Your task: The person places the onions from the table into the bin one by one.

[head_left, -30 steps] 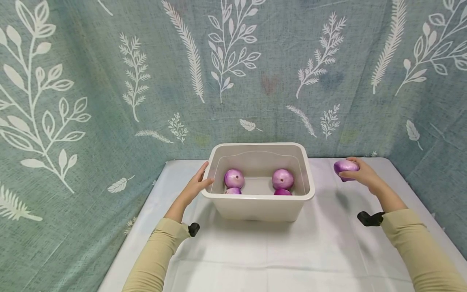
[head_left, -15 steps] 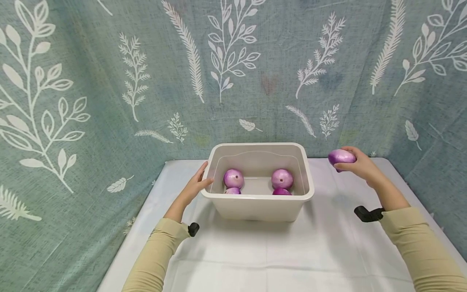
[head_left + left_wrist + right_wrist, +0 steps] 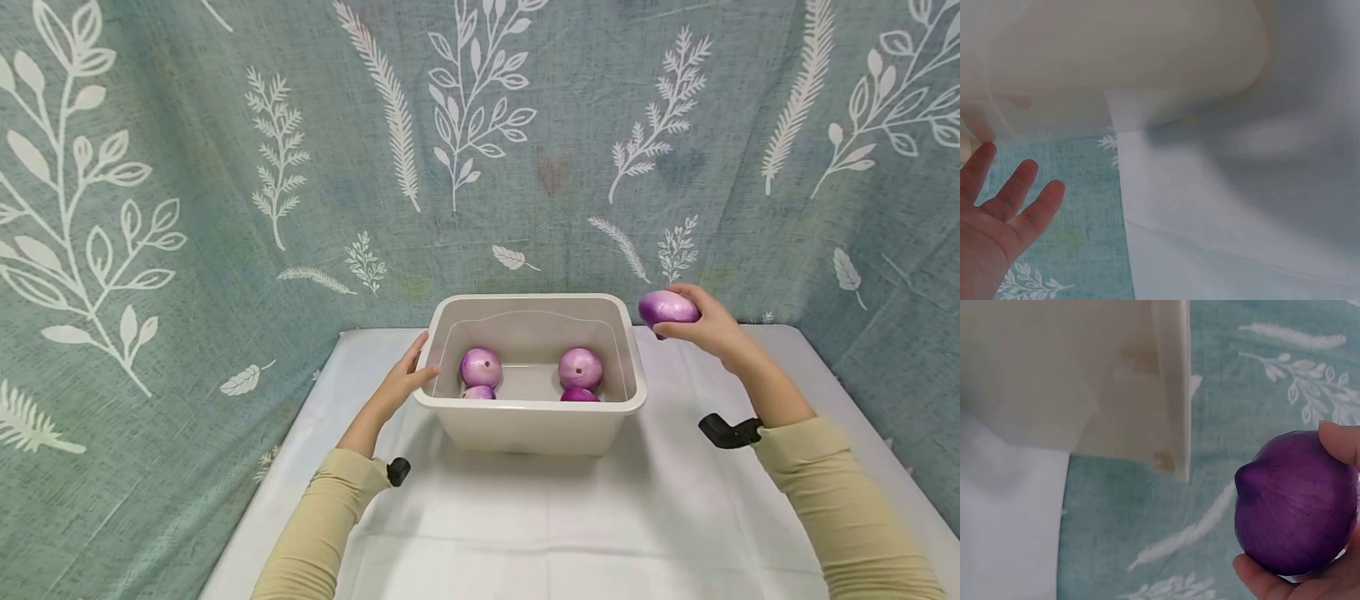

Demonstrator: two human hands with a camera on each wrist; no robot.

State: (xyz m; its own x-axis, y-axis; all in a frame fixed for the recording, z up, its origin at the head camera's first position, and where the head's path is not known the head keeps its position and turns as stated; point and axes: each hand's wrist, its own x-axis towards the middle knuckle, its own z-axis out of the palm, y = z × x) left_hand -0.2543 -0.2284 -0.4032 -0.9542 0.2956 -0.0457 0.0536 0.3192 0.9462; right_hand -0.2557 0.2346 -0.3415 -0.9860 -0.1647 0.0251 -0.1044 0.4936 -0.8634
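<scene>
In the head view my right hand (image 3: pixel 708 325) grips a purple onion (image 3: pixel 669 308) in the air, just off the bin's right rim. The right wrist view shows the onion (image 3: pixel 1297 503) from its pointed end, thumb on one side and fingers on the other. My left hand (image 3: pixel 397 383) rests at the left rim of a beige plastic bin (image 3: pixel 525 429), its thumb over the edge. Loosely straight fingers (image 3: pixel 1013 187) show beside the bin wall in the left wrist view. Several onions lie inside: one at the left (image 3: pixel 481 367), one at the right (image 3: pixel 581 368), others partly hidden by the front wall.
The bin stands on a table with a white cloth (image 3: pixel 510 525). A green curtain (image 3: pixel 555 167) with white leaf prints hangs behind and along both sides. Black camera mounts (image 3: pixel 729 431) are fixed at both wrists.
My right hand has carried the onion up and to the left, from over the table's right side to near the bin's right rim. The left hand and the bin have stayed put.
</scene>
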